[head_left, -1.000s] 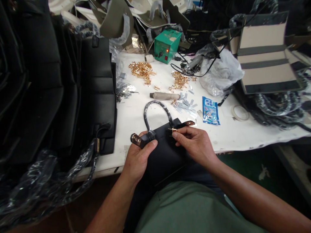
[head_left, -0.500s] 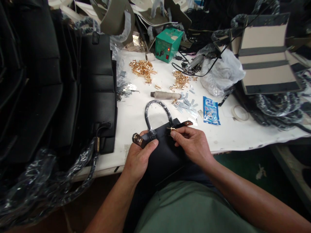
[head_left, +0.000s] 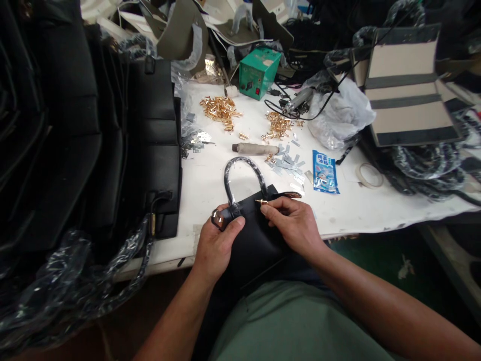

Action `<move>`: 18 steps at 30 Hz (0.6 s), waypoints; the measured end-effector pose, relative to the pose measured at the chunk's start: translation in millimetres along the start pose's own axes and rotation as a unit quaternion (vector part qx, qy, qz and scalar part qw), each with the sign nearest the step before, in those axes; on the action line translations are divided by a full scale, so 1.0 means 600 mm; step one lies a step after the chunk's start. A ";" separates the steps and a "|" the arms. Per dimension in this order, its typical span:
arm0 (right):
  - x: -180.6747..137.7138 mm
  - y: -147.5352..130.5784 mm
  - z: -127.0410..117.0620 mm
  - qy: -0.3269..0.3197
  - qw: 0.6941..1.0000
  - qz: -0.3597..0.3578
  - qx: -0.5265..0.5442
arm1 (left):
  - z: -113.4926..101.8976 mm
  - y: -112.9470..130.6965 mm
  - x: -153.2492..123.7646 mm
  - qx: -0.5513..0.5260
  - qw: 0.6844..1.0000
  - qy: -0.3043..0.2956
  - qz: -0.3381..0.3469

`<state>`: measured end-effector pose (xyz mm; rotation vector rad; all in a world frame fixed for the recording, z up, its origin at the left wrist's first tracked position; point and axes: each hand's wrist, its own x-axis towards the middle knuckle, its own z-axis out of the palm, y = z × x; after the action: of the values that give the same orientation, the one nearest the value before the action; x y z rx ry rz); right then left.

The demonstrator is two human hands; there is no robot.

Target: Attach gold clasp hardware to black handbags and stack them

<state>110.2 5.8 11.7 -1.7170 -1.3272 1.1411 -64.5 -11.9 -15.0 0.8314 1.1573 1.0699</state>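
A black handbag panel [head_left: 255,235] leans over my lap against the table's front edge, its looped handle [head_left: 246,161] wrapped in clear plastic. My left hand [head_left: 218,240] grips the panel's upper edge near the handle's left base, thumb in front. Beside those fingers a black strap end with a shiny gold-toned plate [head_left: 218,218] sticks up. My right hand [head_left: 289,220] pinches a small gold metal fitting [head_left: 262,201] between thumb and forefinger, close to the handle's right base. Another strap end [head_left: 289,194] juts out behind the right hand.
Gold fittings lie in two heaps, left [head_left: 220,111] and right [head_left: 278,124]. Nearby are a wrapped rod [head_left: 255,149], flat metal plates [head_left: 287,163], a blue packet [head_left: 325,172], a tape roll [head_left: 370,175] and a green control box [head_left: 259,72]. Black bag pieces [head_left: 150,150] crowd the left.
The gold fitting in my right hand has turned, its pointed end now facing left. The left strap end has tilted. The red light on the green box no longer shows lit.
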 end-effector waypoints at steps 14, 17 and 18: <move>-0.005 -0.034 -0.035 -0.012 1.000 -0.014 -0.012 | 0.003 -0.004 0.005 0.021 0.999 0.033 -0.014; -0.007 -0.031 -0.025 -0.026 1.000 -0.011 0.007 | 0.003 -0.004 0.004 0.021 0.999 0.030 -0.012; -0.008 -0.029 -0.021 -0.024 1.000 -0.010 0.010 | 0.002 -0.004 0.004 0.024 0.999 0.030 -0.006</move>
<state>114.6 5.9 33.0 -1.6679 -1.3557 1.1858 -62.5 -10.5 -17.3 0.8331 1.2400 1.0665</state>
